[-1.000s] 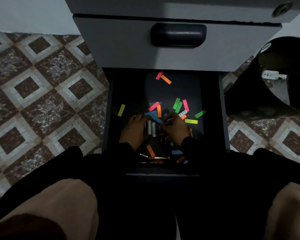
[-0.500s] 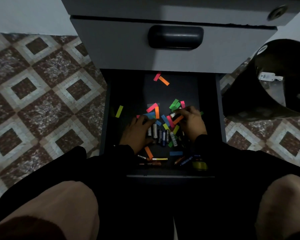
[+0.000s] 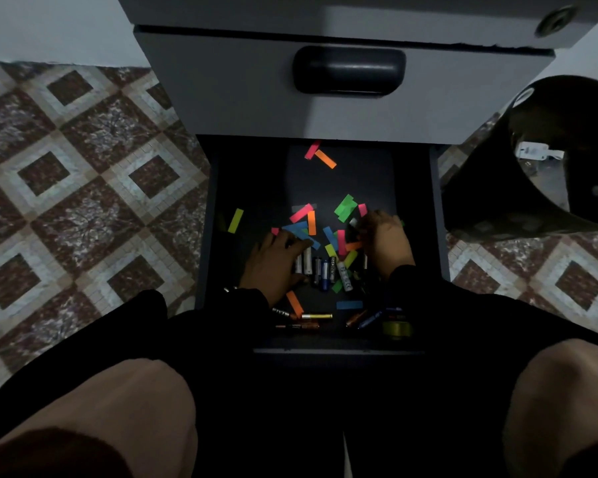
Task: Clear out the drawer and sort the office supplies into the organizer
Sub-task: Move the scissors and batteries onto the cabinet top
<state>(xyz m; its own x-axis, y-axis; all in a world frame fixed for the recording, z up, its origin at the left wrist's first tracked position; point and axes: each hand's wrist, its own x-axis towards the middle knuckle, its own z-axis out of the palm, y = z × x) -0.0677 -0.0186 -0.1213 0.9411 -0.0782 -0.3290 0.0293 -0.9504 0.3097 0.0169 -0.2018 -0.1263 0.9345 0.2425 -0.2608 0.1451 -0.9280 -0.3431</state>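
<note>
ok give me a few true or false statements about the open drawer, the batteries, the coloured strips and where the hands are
1. Both hands are inside the open drawer. True.
2. The batteries lie in a row between the left hand and the right hand. True.
3. The drawer above, with the dark handle, is pulled out too. False: it is closed.
4. The yellow strip lies alone to the left of the left hand. True.
5. The pink and orange strips at the back of the drawer lie under the right hand. False: they lie apart from both hands.
6. The black bin stands left of the drawer. False: it is on the right.
</note>
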